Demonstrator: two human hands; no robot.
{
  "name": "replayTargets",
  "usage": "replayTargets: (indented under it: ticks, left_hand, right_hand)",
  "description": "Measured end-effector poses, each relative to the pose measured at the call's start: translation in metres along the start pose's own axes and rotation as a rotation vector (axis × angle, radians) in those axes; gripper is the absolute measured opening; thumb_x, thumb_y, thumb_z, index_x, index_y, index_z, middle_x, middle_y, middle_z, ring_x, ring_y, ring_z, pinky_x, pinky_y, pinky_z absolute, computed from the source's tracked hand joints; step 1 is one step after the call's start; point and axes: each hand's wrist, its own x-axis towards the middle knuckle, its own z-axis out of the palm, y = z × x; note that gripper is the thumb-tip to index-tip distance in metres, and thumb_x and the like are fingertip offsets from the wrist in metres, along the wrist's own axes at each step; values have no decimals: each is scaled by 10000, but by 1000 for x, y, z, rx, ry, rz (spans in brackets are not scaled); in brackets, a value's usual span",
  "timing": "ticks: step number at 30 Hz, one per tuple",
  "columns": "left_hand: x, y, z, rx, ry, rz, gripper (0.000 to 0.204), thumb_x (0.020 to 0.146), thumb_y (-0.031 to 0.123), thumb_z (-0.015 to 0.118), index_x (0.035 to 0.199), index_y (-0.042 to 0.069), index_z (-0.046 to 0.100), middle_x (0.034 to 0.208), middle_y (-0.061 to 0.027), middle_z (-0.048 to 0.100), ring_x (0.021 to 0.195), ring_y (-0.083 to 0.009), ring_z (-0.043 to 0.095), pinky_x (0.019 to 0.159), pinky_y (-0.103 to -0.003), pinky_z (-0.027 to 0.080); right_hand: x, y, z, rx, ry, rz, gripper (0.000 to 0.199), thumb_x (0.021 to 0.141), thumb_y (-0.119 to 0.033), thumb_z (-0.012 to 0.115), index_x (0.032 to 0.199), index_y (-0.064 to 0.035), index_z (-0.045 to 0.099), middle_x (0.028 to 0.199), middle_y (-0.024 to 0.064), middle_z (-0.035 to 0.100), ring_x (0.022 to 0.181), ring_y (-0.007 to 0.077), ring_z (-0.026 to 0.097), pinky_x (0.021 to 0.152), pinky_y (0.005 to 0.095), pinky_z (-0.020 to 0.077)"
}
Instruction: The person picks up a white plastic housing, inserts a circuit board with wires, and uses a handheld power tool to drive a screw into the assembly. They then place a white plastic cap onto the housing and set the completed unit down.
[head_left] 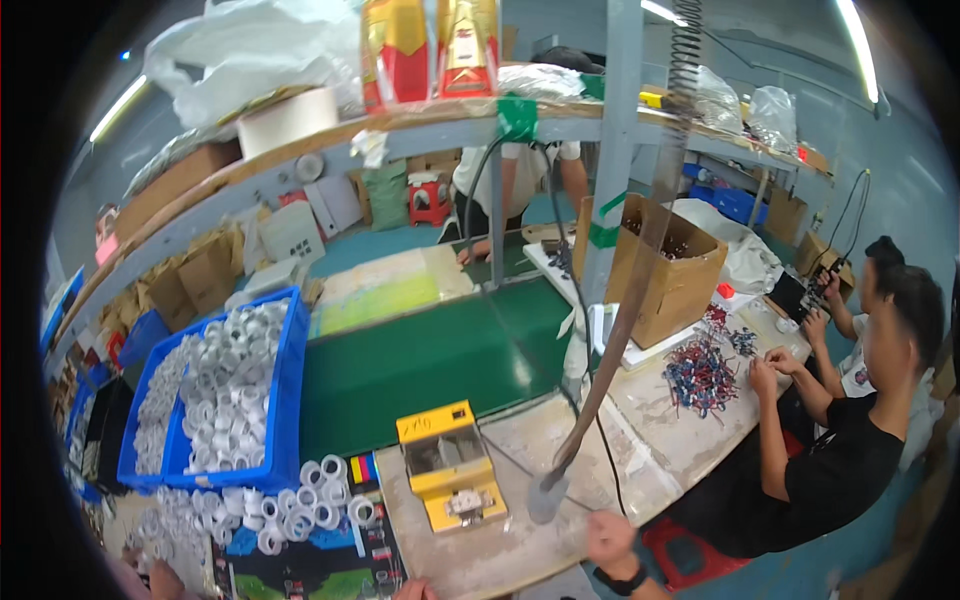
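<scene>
My right hand (612, 540), with a black watch on its wrist, is raised at the bench's front edge, fingers curled in; what they hold, if anything, is too small to make out. My left hand (414, 590) shows only in part at the lower edge, by the bench edge; its fingers are mostly hidden. Between and beyond them stands a yellow bench machine (452, 468) with a metal fixture on its front. A long brown tube (622, 330) slants down from a coil spring to a grey end (545, 498) near my right hand.
At left, a blue crate (290, 400) holds white rings; more white rings (300, 510) lie before it. A green belt (430, 365) runs behind. At right are a cardboard box (665, 270), a wire pile (702, 375) and seated co-workers (850, 470). Another person's hand (165, 580) shows lower left.
</scene>
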Motion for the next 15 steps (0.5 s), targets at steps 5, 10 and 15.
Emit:
replayTargets:
  ticks: [5,10,15]
  left_hand:
    - [-5,-13,10,89,28,27,135,771,-7,555,863,21,650,797,-177,636,720,-368,598,667,-427,484]
    - [5,-6,18,79,-20,21,126,784,9,557,856,28,658,824,-168,653,752,-361,613,699,-417,495]
    - [2,-1,11,138,-1,18,126,778,22,575,860,41,669,827,-160,658,742,-350,619,693,-410,503]
  right_hand:
    - [180,57,-30,75,280,298,563,782,-53,663,1284,32,421,1182,186,542,1040,270,552,905,343,422]
    - [240,94,12,-152,2,397,748,733,-185,740,1337,33,355,1173,244,562,1047,375,573,859,414,472]
    - [241,99,30,-263,14,279,684,721,-198,744,1272,31,409,1003,231,627,856,429,607,748,448,500]
